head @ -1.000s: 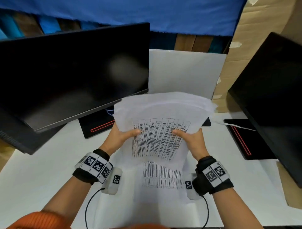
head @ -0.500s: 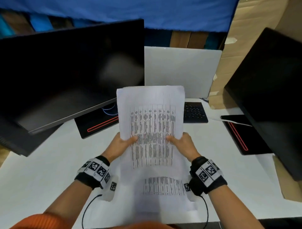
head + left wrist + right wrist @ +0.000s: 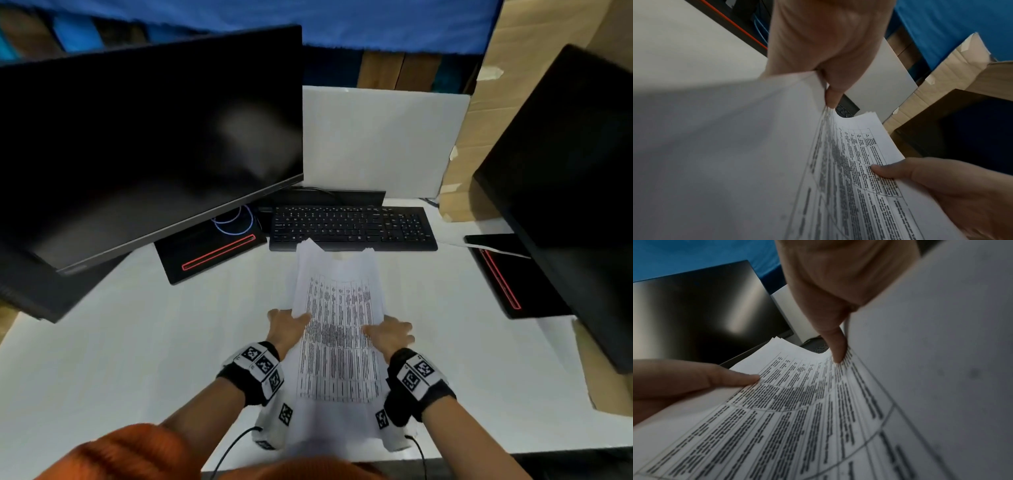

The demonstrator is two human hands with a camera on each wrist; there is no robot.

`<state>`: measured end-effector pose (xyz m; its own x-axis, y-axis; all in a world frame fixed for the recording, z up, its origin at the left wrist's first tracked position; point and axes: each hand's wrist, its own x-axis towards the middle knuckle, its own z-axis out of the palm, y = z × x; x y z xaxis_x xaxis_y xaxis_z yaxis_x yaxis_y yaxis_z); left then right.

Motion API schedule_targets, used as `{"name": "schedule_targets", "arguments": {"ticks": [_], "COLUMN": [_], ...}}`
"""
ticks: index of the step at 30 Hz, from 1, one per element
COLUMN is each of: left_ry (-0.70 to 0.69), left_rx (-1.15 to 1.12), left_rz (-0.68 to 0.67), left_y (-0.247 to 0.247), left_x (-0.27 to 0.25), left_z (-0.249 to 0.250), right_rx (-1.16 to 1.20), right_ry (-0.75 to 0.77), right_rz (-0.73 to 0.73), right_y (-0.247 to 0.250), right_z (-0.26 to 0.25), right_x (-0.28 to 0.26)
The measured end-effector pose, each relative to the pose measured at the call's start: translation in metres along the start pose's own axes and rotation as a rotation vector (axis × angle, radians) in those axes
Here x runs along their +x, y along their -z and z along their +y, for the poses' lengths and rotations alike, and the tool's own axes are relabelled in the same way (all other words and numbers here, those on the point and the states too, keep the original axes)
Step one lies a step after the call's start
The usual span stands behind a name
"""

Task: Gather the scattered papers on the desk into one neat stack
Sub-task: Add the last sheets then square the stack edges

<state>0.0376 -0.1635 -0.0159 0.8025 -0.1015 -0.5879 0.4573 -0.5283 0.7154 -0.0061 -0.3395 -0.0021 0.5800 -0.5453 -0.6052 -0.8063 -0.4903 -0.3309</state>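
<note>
White printed papers (image 3: 339, 329) bowed between both hands, left hand (image 3: 287, 327) and right hand (image 3: 390, 334) pinching opposite edges, black keyboard (image 3: 352, 228) beyond on counter (image 3: 137, 342)

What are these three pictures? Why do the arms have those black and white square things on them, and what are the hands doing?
No robot here, just a person at a white desk. The big picture comes from a camera on their head. The other two come from small cameras strapped to each wrist; the patterned bands hold them. The left hand and right hand grip a bundle of printed papers by its sides, thumbs on top. Behind it lie a black keyboard and two dark monitors.
</note>
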Motion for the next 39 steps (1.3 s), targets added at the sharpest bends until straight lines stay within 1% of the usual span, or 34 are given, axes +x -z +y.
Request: {"name": "schedule_targets", "arguments": {"ticks": [4,6,7,10,13,15,17,19,21,24,26,28,30,32,34,36,37,39], "left_ry": [-0.099,-0.146,-0.191,-0.417,-0.626,-0.720,-0.788,-0.868,-0.936,-0.951,-0.903,-0.837,-0.825,-0.861,-0.925,-0.992,-1.009,-0.999], "left_rx": [-0.117,-0.101,-0.082,-0.089,-0.155,-0.183,-0.239,-0.286,-0.348,-0.494,-0.549,-0.526,-0.488,-0.513,-0.571,-0.581,-0.575,-0.564], "left_rz": [-0.025,-0.026,-0.016,0.055,0.140,0.193,0.246,0.311,0.327,0.271,0.236,0.159,0.075,0.040,0.018,-0.026,-0.045,-0.070], "left_y": [0.002,0.005,0.008,0.023,0.040,0.052,0.062,0.070,0.077,0.087,0.095,0.100,0.103,0.107,0.115,0.122,0.124,0.127], "left_x": [0.004,0.002,0.001,-0.011,-0.023,-0.028,-0.032,-0.035,-0.040,-0.039,-0.039,-0.044,-0.047,-0.052,-0.057,-0.062,-0.064,-0.065], "left_z": [-0.003,-0.004,-0.004,0.008,0.032,0.050,0.065,0.074,0.080,0.081,0.078,0.078,0.081,0.087,0.095,0.101,0.102,0.102], "right_rx": [0.264,0.319,0.335,0.481,0.636,0.748,0.840,0.890,0.925,0.922,0.887,0.875,0.873,0.889,0.920,0.936,0.939,0.931], "right_ry": [0.143,0.206,0.239,0.383,0.576,0.691,0.785,0.868,0.914,0.916,0.907,0.892,0.896,0.923,0.962,1.001,1.012,1.015], "right_rz": [-0.028,-0.027,-0.019,0.017,0.126,0.194,0.229,0.255,0.239,0.145,0.103,0.060,0.039,0.044,0.062,0.072,0.071,0.061], "right_y": [0.004,0.008,0.010,0.021,0.039,0.051,0.062,0.070,0.075,0.079,0.082,0.086,0.090,0.095,0.101,0.108,0.110,0.113], "right_z": [0.008,0.011,0.010,0.001,-0.016,-0.031,-0.044,-0.052,-0.056,-0.059,-0.058,-0.057,-0.058,-0.061,-0.065,-0.068,-0.069,-0.071], "right_x": [0.011,0.010,0.009,0.001,-0.012,-0.022,-0.031,-0.035,-0.035,-0.036,-0.035,-0.034,-0.034,-0.039,-0.045,-0.050,-0.052,-0.054]}}
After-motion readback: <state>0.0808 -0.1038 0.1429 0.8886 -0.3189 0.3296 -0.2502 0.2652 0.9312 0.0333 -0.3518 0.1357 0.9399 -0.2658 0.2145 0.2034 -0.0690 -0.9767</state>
